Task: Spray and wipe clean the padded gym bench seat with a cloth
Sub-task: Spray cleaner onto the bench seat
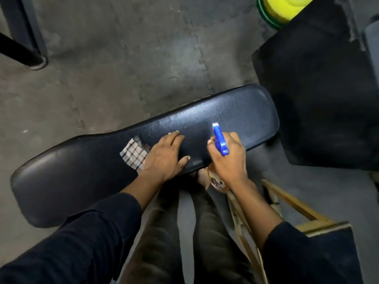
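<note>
The right hand (pixel 227 158) is closed around the neck of a spray bottle (pixel 220 140), whose blue trigger head is pointed away from the body and out over the padded bench seat (pixel 246 111); the bottle's clear body is largely hidden beneath the wrist, so its fill level cannot be told. The left hand (pixel 166 154) is laid flat, fingers spread and extended, with a checked cloth (pixel 133 154) pinned under its heel and little-finger side rather than gripped, as far as can be judged. Both hands are placed on the near edge of the seat, roughly at its middle. The seat's long axis is run from lower left to upper right across the view, so the nozzle is aimed across its width. A paler, misted-looking patch is seen just beyond the left fingertips, and it is probably wet spray, though glare cannot be ruled out. The cloth hand is nearer that patch, so a forward push is favoured. Beyond the seat, grey floor matting (pixel 123 58) is seen.
</note>
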The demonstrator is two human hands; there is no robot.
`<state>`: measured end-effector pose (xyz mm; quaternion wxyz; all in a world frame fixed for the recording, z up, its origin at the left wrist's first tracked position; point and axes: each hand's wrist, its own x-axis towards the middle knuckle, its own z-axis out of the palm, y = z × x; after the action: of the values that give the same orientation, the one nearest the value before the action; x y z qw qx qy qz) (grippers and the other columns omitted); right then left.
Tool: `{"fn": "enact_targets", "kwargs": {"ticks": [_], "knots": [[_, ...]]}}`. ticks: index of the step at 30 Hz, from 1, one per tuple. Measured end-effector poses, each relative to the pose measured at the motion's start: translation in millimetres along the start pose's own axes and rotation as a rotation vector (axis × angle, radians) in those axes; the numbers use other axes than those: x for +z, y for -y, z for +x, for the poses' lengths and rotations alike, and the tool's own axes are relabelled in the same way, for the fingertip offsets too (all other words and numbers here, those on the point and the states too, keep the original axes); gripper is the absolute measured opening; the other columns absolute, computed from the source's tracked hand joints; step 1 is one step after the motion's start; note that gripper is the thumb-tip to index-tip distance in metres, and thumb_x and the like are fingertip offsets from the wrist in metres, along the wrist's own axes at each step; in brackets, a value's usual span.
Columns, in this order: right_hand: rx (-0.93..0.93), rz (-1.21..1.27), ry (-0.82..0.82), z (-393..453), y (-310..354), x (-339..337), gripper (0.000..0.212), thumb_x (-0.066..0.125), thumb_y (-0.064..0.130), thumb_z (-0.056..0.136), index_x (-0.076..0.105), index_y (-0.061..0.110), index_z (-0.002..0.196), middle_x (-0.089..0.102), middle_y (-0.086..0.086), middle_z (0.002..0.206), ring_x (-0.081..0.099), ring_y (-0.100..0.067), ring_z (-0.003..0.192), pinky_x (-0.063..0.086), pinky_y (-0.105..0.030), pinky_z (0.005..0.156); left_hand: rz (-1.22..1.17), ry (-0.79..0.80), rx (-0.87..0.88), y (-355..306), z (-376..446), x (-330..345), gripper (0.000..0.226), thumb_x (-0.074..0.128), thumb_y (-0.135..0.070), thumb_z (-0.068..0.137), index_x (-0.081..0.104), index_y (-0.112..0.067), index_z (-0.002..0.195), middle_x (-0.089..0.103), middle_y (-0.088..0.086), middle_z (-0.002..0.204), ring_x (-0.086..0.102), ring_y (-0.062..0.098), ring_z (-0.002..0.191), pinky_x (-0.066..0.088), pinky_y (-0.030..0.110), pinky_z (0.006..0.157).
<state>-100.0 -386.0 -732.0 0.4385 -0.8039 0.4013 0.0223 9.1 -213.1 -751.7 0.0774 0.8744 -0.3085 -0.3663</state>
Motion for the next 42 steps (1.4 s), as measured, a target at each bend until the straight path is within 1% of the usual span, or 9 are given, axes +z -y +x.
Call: {"fn": "enact_targets", "kwargs": {"ticks": [3, 7, 11, 14, 18, 23, 29, 35, 42], "knots": [[0.110, -0.072, -0.062, 15, -33, 8, 0.017, 0.069, 0.024, 0.093, 0.065, 0.013, 0.081, 0.061, -0.010, 0.087, 0.038, -0.005, 0.073, 0.028, -0.018, 0.073, 0.079, -0.019, 0.037, -2, 23, 10, 0.080, 0.057, -0.057, 0.102, 0.031, -0.019, 0.168, 0.020, 0.005, 0.181, 0.018, 0.028, 0.168, 0.022, 0.048, 0.136], [0.275, -0.058, -0.152, 41, -71, 24, 0.030, 0.060, 0.036, 0.085, 0.050, 0.014, 0.066, 0.055, -0.008, 0.073, 0.047, -0.025, 0.069, 0.023, -0.025, 0.066, 0.195, -0.033, 0.083, 9, 56, 38, 0.085, 0.054, -0.060, 0.101, 0.022, -0.022, 0.171, 0.008, 0.003, 0.183, 0.008, 0.028, 0.170, 0.016, 0.052, 0.137], [0.333, -0.077, -0.211, 52, -85, 26, 0.040, 0.061, 0.029, 0.089, 0.037, 0.019, 0.059, 0.051, -0.008, 0.069, 0.048, -0.031, 0.069, 0.030, -0.036, 0.070, 0.235, -0.078, 0.115, 14, 66, 62, 0.092, 0.057, -0.063, 0.099, 0.019, -0.022, 0.172, 0.006, 0.002, 0.184, 0.009, 0.029, 0.170, 0.016, 0.055, 0.136], [0.348, -0.098, -0.241, 56, -90, 28, 0.034, 0.055, 0.034, 0.086, 0.042, 0.016, 0.061, 0.049, -0.006, 0.067, 0.052, -0.038, 0.070, 0.033, -0.042, 0.073, 0.244, -0.138, 0.054, 16, 69, 72, 0.102, 0.059, -0.070, 0.094, 0.014, -0.022, 0.172, 0.003, 0.001, 0.184, 0.008, 0.029, 0.170, 0.017, 0.059, 0.135], [0.228, -0.165, -0.055, 41, -95, 43, 0.031, 0.066, 0.029, 0.093, 0.048, 0.019, 0.070, 0.051, -0.002, 0.073, 0.050, -0.029, 0.068, 0.022, -0.029, 0.065, 0.188, -0.175, -0.129, 30, 68, 74, 0.121, 0.052, -0.088, 0.084, 0.008, -0.018, 0.172, -0.005, 0.006, 0.183, 0.003, 0.031, 0.170, 0.011, 0.064, 0.134], [0.019, -0.160, 0.258, 5, -79, 74, 0.024, 0.072, 0.022, 0.091, 0.053, 0.018, 0.077, 0.057, -0.001, 0.082, 0.051, -0.019, 0.075, 0.035, -0.029, 0.071, 0.219, -0.191, -0.235, 60, 40, 73, 0.121, 0.052, -0.089, 0.083, 0.008, -0.021, 0.172, -0.004, 0.010, 0.183, 0.003, 0.035, 0.170, 0.009, 0.067, 0.133], [-0.027, -0.245, 0.428, -27, -56, 107, 0.024, 0.068, 0.027, 0.094, 0.051, 0.021, 0.078, 0.067, -0.013, 0.090, 0.066, -0.040, 0.085, 0.055, -0.052, 0.080, 0.199, -0.148, -0.363, 95, -3, 72, 0.113, 0.051, -0.088, 0.086, 0.010, -0.028, 0.172, -0.008, 0.006, 0.183, -0.002, 0.034, 0.170, 0.010, 0.070, 0.132], [-0.111, -0.263, 0.518, -47, -42, 120, 0.022, 0.070, 0.027, 0.095, 0.061, 0.010, 0.084, 0.066, -0.011, 0.087, 0.065, -0.036, 0.080, 0.053, -0.052, 0.080, 0.098, -0.124, -0.478, 111, -19, 72, 0.115, 0.053, -0.090, 0.084, 0.008, -0.031, 0.172, -0.015, 0.001, 0.182, -0.005, 0.040, 0.169, 0.011, 0.071, 0.131], [-0.292, -0.195, 0.623, -47, 5, 127, 0.013, 0.069, 0.023, 0.093, 0.063, 0.011, 0.094, 0.065, -0.005, 0.094, 0.064, -0.027, 0.084, 0.054, -0.046, 0.083, -0.044, -0.156, -0.509, 130, -37, 64, 0.107, 0.079, -0.071, 0.081, 0.027, -0.033, 0.167, 0.000, 0.003, 0.182, 0.015, 0.039, 0.165, 0.039, 0.063, 0.122]]}}
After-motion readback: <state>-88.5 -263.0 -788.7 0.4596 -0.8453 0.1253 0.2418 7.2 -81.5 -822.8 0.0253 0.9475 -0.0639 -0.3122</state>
